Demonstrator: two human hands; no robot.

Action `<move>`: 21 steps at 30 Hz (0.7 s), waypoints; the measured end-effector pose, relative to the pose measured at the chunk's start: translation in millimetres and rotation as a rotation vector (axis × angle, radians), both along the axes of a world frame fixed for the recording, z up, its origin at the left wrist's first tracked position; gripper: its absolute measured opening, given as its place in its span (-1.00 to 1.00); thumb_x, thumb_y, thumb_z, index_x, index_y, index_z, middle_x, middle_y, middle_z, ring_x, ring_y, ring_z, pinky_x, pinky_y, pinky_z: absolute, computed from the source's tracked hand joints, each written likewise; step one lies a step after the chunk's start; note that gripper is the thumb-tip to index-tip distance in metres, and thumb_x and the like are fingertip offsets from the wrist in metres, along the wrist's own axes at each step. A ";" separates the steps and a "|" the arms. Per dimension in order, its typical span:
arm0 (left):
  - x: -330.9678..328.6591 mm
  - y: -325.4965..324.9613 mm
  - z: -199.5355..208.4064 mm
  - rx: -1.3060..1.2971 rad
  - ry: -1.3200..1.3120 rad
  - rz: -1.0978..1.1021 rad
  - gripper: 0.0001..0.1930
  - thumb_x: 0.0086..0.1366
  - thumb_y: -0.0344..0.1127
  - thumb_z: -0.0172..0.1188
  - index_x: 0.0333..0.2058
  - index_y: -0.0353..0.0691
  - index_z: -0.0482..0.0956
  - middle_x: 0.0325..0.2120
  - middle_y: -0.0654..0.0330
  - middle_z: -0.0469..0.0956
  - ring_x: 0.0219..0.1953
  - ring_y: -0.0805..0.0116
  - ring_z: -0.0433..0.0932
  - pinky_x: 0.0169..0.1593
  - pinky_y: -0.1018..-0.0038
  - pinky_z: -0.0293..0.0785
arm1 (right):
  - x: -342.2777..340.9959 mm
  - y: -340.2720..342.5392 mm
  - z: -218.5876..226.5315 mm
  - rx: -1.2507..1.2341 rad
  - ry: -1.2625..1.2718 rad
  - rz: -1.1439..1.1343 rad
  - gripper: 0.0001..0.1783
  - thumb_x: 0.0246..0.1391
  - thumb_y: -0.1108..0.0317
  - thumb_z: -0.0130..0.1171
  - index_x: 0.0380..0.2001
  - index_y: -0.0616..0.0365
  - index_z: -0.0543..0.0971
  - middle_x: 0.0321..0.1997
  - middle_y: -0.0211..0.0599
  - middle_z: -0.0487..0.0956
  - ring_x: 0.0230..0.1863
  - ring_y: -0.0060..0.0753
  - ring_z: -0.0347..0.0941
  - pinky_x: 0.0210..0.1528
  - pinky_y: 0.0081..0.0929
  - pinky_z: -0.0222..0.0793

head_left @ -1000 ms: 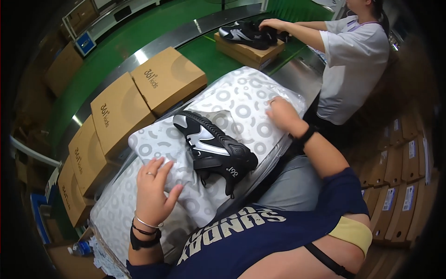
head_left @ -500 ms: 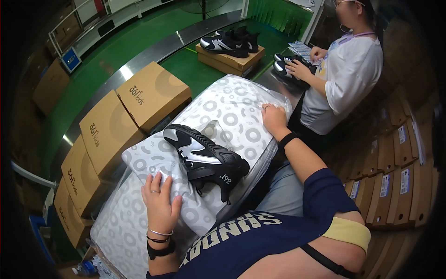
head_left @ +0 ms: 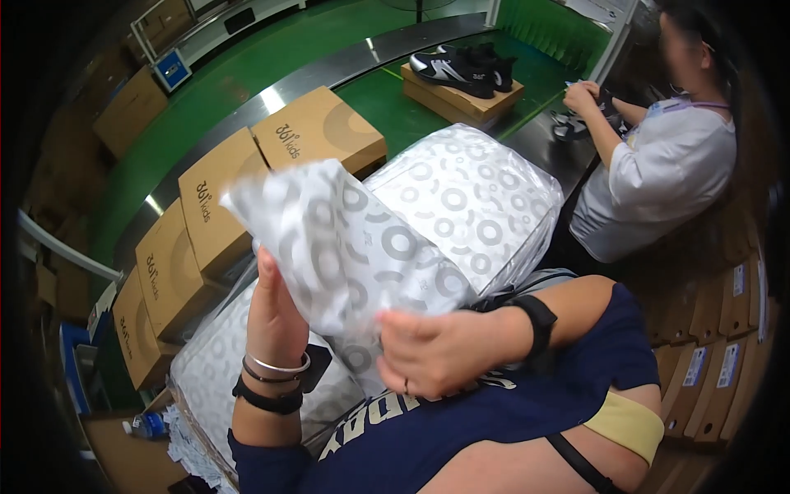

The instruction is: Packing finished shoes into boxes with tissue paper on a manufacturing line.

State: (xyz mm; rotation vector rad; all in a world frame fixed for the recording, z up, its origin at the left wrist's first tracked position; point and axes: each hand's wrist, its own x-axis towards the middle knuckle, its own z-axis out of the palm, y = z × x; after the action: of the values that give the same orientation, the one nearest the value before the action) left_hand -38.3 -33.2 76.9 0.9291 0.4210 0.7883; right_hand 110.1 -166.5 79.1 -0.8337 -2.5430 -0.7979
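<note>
A sheet of white wrapping paper with grey rings (head_left: 350, 239) is raised in front of me, its upper left part blurred. My left hand (head_left: 277, 309) holds it up from the left, thumb upright along its edge and the other fingers hidden behind it. At the lower edge of the sheet, my right hand (head_left: 424, 350) pinches the paper, fingers curled. The black and silver shoe is out of sight; the raised paper covers where it lay. Beneath is a stack of the same patterned paper (head_left: 473, 206) in clear plastic.
Brown shoe boxes (head_left: 226, 202) line the left side. Ahead, a pair of shoes (head_left: 465, 70) stands on a box (head_left: 448, 100) on the green belt. At right, a co-worker (head_left: 658, 173) has hands near another shoe; boxes (head_left: 716, 379) stand below. A bottle (head_left: 148, 426) lies lower left.
The paper has been lifted, and the shoe that lay on it is now hidden. My right hand has come from the far stack to the paper. My view has shifted left.
</note>
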 end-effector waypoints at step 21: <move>-7.2 9.2 -111.4 0.437 0.671 0.326 -0.27 -0.03 -0.47 0.23 0.07 -0.34 -0.02 -0.08 0.06 0.28 -0.05 0.29 0.29 0.06 0.44 0.18 | 165.4 275.2 -107.5 -1.748 1.135 0.101 -0.68 -0.19 0.57 0.01 -0.25 0.25 0.39 -0.42 -0.50 0.40 -0.38 -0.68 0.30 -0.20 -0.71 0.22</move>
State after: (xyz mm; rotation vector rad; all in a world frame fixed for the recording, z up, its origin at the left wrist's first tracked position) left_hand -45.5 -24.0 -34.5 1.5655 1.0315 0.8673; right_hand 275.5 108.7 -28.4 -0.9740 -1.5491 1.7262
